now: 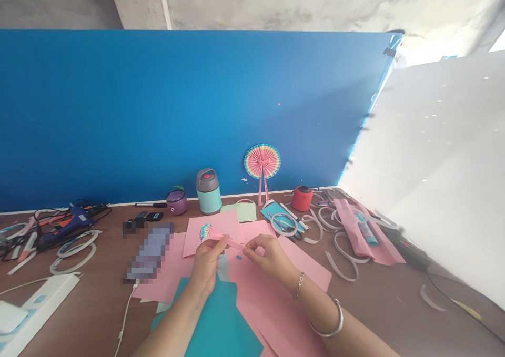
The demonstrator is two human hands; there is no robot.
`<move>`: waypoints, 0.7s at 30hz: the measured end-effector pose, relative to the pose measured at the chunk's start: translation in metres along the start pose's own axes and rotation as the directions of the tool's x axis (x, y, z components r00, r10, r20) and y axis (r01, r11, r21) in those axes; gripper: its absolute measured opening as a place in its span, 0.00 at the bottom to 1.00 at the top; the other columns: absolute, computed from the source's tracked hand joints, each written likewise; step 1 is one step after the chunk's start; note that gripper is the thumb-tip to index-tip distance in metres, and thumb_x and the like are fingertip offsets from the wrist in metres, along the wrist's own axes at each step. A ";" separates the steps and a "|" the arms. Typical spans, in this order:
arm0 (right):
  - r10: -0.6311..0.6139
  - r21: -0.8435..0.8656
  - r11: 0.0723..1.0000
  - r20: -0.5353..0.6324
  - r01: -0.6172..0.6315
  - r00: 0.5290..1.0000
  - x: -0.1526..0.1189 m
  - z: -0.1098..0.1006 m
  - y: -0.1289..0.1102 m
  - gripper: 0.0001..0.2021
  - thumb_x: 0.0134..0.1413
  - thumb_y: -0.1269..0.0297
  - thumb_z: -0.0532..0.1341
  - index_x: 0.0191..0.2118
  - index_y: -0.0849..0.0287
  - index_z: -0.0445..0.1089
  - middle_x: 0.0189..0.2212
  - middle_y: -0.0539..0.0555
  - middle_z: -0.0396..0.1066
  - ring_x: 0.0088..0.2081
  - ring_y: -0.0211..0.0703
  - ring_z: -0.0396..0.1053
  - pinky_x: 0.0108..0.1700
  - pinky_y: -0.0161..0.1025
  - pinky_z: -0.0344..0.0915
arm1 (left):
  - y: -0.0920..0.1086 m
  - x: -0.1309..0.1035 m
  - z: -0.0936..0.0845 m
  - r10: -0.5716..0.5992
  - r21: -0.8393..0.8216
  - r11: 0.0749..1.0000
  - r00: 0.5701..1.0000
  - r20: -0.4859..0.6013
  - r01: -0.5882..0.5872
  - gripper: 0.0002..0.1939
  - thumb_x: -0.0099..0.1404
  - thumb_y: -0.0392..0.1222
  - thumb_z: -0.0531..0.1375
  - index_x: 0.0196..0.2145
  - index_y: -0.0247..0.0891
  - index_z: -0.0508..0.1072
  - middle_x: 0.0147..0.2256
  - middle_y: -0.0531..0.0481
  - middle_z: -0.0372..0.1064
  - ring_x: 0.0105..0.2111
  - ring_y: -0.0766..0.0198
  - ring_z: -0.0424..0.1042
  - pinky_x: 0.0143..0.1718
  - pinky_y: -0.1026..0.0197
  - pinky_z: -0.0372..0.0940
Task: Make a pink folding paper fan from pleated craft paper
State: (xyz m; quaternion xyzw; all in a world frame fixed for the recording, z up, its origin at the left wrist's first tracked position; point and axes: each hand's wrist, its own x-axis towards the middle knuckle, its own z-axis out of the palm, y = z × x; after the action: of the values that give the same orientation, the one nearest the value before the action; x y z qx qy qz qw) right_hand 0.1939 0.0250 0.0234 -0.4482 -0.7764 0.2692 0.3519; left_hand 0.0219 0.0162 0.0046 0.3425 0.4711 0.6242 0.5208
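Both hands pinch the folded paper fan [213, 234]: left hand [207, 262] near the striped head, right hand [268, 254] on the pink handle, keeping its pleats squeezed tight over the pink sheets [276, 288].

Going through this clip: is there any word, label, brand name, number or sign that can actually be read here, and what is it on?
No readable text anywhere in this view.
Blurred-out block on the table: pixelated, nothing legible.
Tumbler, purple pot, red cylinder, glue gun: no markings legible.
Folded paper fan held by the left hand and right hand: coloured stripes only.
Blue board, white board: plain.
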 end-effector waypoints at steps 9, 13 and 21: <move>-0.069 -0.002 0.998 0.000 0.069 0.998 -0.002 0.000 0.007 0.06 0.54 0.66 0.58 0.28 0.57 0.70 0.29 0.52 0.73 0.34 0.44 0.68 0.43 0.44 0.61 | 0.001 0.001 -0.001 -0.028 -0.067 0.997 0.996 0.083 0.033 0.15 0.42 0.49 0.71 0.23 0.34 0.77 0.24 0.50 0.71 0.28 0.64 0.65 0.34 0.62 0.59; 0.014 0.201 0.979 0.062 -0.026 0.998 -0.003 -0.005 0.011 0.21 0.49 0.58 0.63 0.50 0.54 0.66 0.45 0.56 0.70 0.48 0.48 0.66 0.47 0.45 0.63 | 0.002 0.000 -0.004 -0.057 -0.061 0.996 0.979 0.195 0.070 0.15 0.46 0.49 0.69 0.26 0.35 0.77 0.28 0.48 0.72 0.30 0.63 0.66 0.35 0.61 0.60; -0.044 0.044 0.998 -0.020 0.045 0.999 -0.006 0.007 0.001 0.05 0.48 0.70 0.59 0.31 0.57 0.71 0.25 0.50 0.70 0.30 0.42 0.67 0.40 0.43 0.62 | -0.002 -0.008 0.001 -0.121 -0.092 0.982 0.932 0.342 0.162 0.14 0.52 0.46 0.67 0.35 0.36 0.78 0.29 0.50 0.71 0.30 0.66 0.64 0.37 0.62 0.59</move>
State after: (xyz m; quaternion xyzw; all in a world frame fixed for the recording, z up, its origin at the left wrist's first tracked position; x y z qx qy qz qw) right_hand 0.1911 0.0197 0.0173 -0.4254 -0.7768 0.2742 0.3748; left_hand 0.0250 0.0090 0.0035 0.3770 0.3612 0.5446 0.6564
